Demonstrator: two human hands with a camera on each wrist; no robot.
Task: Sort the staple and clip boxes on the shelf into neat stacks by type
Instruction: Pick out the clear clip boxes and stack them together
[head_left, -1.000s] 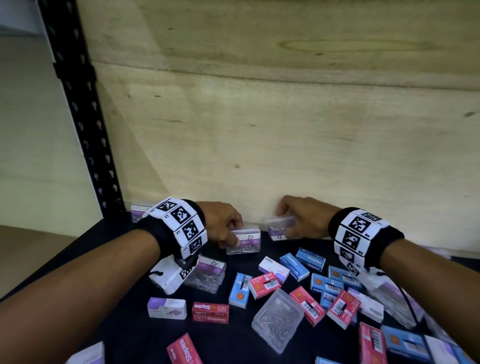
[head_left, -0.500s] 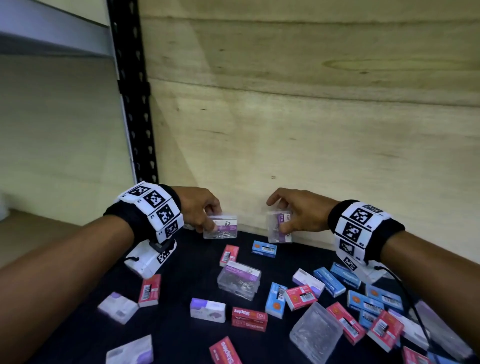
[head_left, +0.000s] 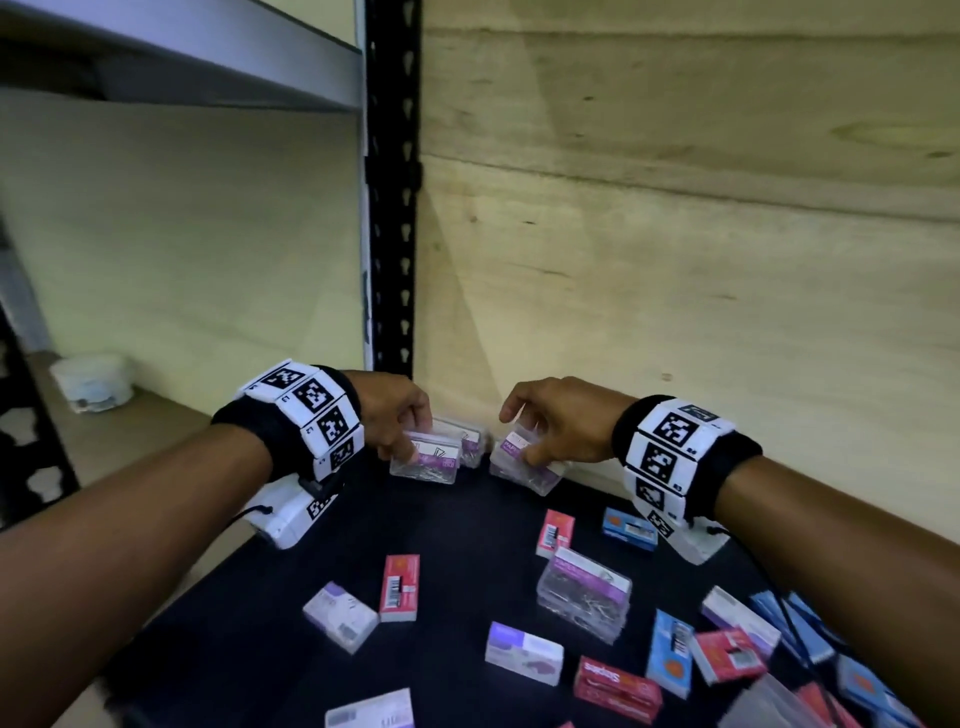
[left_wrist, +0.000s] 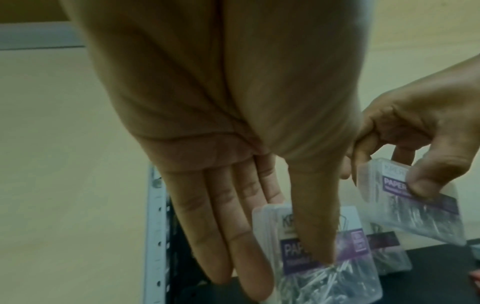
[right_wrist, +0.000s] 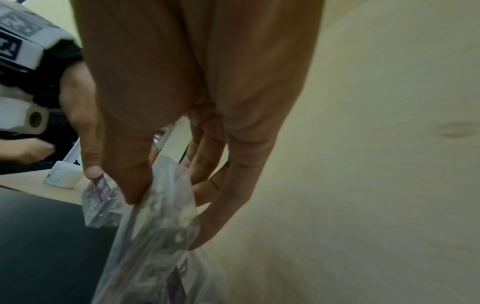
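My left hand (head_left: 400, 421) pinches a clear paper clip box (head_left: 426, 460) with a purple label at the shelf's back left corner, seen close in the left wrist view (left_wrist: 319, 257). Behind it another clear clip box (head_left: 471, 447) stands against the wooden back wall. My right hand (head_left: 556, 426) grips a second clear clip box (head_left: 524, 462), tilted, just right of the first; the right wrist view shows that box (right_wrist: 155, 226) between thumb and fingers. Red, blue and white staple boxes lie scattered on the black shelf (head_left: 467, 525).
A third loose clear clip box (head_left: 584, 592) lies mid-shelf. Red staple boxes (head_left: 400, 587), a white box (head_left: 340, 616) and blue boxes (head_left: 670, 652) lie around it. A black perforated upright (head_left: 389, 208) stands at the corner. A white tub (head_left: 91, 382) sits on the neighbouring shelf at left.
Both hands have carried their clip boxes left toward the shelf's back corner. The view has swung left, showing the upright and neighbouring shelf. The right box now tilts.
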